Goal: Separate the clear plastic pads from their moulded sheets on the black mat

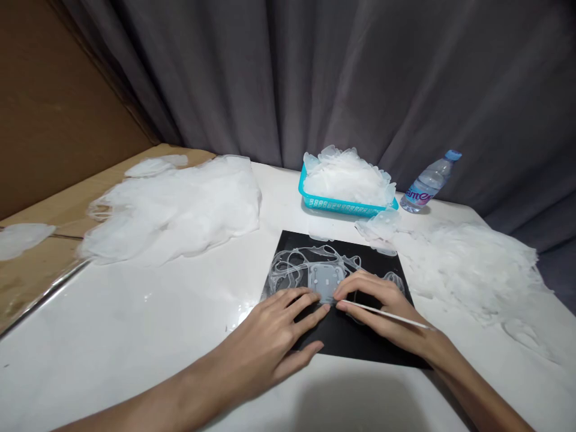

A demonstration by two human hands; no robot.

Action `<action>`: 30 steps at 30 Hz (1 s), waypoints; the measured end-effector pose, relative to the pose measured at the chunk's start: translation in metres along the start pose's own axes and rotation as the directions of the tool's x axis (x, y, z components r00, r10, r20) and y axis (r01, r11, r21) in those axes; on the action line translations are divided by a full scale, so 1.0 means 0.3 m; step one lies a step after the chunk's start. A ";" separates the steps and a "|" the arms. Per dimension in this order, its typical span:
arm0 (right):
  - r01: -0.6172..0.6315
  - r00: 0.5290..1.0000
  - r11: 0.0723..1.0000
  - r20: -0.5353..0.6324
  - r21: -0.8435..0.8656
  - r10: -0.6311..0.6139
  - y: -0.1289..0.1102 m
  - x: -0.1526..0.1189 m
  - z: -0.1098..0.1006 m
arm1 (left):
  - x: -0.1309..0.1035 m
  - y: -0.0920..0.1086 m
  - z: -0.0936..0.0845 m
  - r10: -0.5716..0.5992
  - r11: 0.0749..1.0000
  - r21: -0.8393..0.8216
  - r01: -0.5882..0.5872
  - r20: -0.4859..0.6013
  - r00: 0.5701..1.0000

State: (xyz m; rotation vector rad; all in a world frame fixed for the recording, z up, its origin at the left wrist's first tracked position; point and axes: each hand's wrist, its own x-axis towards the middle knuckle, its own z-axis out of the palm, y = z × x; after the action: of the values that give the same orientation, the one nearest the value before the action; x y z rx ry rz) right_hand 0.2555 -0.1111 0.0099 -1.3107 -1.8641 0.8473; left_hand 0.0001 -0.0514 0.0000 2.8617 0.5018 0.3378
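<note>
A small translucent, roughly square sheet piece (326, 281) with rounded corners lies on a black mat (355, 342). Thin clear loops of scrap (288, 264) tangle around its left and upper sides. My left hand (283, 321) rests with fingers stretched out, the fingertips at the piece's lower left edge. Pinched in my right hand (382, 300) is a thin white stick-like tool (387, 314). Its tip is near the piece's lower right corner, hidden by my fingers.
A turquoise basket (346, 208) heaped with translucent pieces stands at the back, beside a water bottle (425, 186). Piles of whitish film sheets (180, 207) lie left, and loose clear scraps (477, 270) right. Cardboard (67, 192) borders the left; a grey curtain (225, 78) hangs behind.
</note>
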 end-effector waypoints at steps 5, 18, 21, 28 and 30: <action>-0.044 0.993 0.999 0.111 0.017 0.042 0.007 0.000 -0.007 | -0.003 0.010 0.001 -0.029 0.999 -0.012 0.029 -0.003 1.000; 0.074 0.991 0.992 0.116 -0.098 -0.063 0.004 -0.003 0.012 | -0.007 0.015 0.009 -0.042 0.999 0.002 0.042 -0.005 0.999; 0.139 0.984 0.975 0.131 -0.174 -0.117 0.002 -0.007 0.015 | -0.008 0.017 0.012 -0.044 0.999 -0.001 0.044 -0.010 0.999; 0.149 0.983 0.955 0.143 -0.255 -0.115 -0.008 -0.028 -0.010 | -0.004 0.026 0.004 -0.073 0.997 -0.031 0.072 -0.021 0.997; 0.148 0.985 0.957 0.125 -0.251 -0.119 -0.009 -0.028 -0.012 | -0.003 0.030 -0.001 -0.070 0.997 -0.030 0.069 -0.024 0.997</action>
State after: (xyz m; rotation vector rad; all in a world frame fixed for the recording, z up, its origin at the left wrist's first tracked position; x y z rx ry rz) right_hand 0.2592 -0.1194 0.0126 -1.2951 -2.1822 0.6303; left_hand 0.0019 -0.0599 0.0022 2.8073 0.5948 0.3661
